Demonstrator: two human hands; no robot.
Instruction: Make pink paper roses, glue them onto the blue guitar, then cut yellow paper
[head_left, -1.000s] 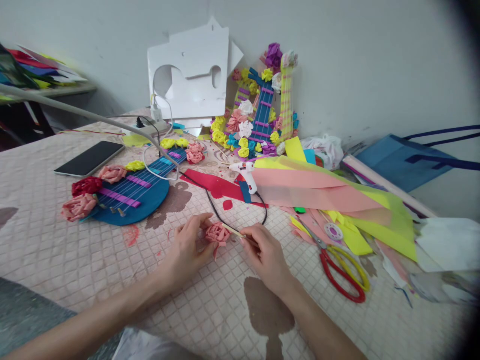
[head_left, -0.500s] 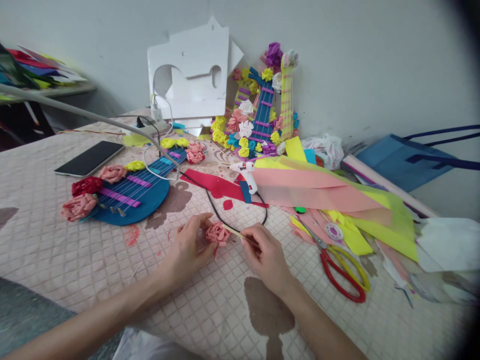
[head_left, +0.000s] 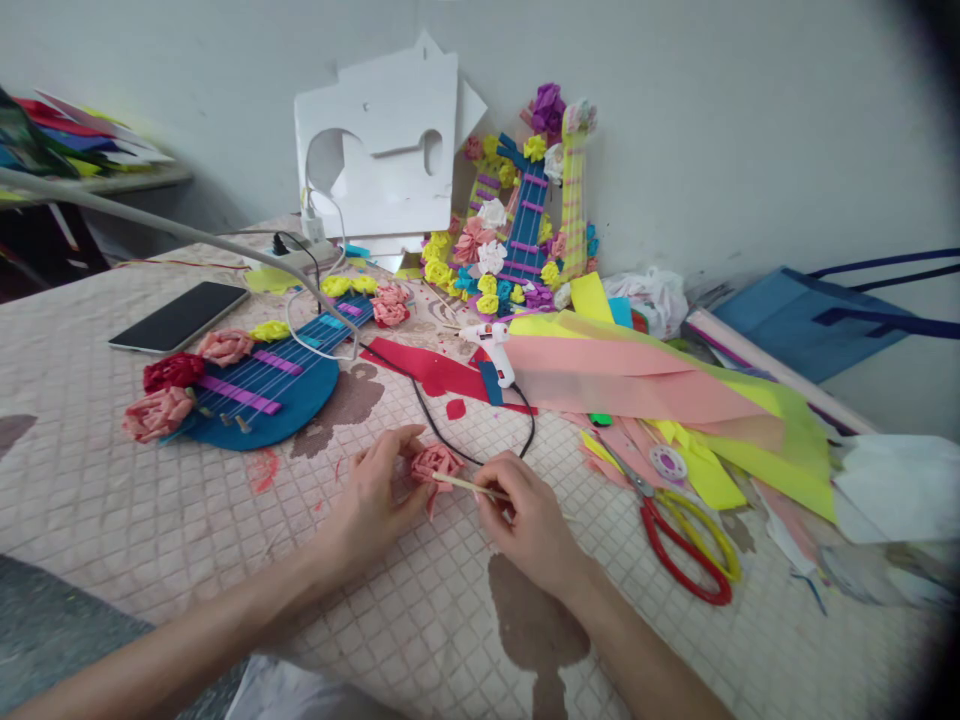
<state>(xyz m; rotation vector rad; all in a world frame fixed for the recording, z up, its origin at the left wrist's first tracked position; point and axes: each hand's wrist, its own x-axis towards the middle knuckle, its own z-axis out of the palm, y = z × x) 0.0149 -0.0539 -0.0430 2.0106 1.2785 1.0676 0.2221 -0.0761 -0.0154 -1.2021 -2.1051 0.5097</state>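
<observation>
The table's [head_left: 420, 620] near edge slants from the left toward the lap, under the left forearm; its diamond-patterned cloth spreads between the forearms, giving them room up to the hands. The right hand [head_left: 525, 510] pinches a slim stick [head_left: 469, 485] between thumb and fingers. The left hand [head_left: 382, 485], fingers curled, holds the left side of a pink rose [head_left: 435, 462] at the middle of the table. The stick's long axis runs crosswise, its free end pointing left onto the rose's near side, its other end slightly nearer the person. To the right, the scissors [head_left: 642, 486] slant, handles nearer. Beyond the rose bends a black cord [head_left: 424, 408], then the glue gun [head_left: 495, 352], with the guitar [head_left: 300, 400] farther left. White boards [head_left: 397, 180] lean against the wall.
</observation>
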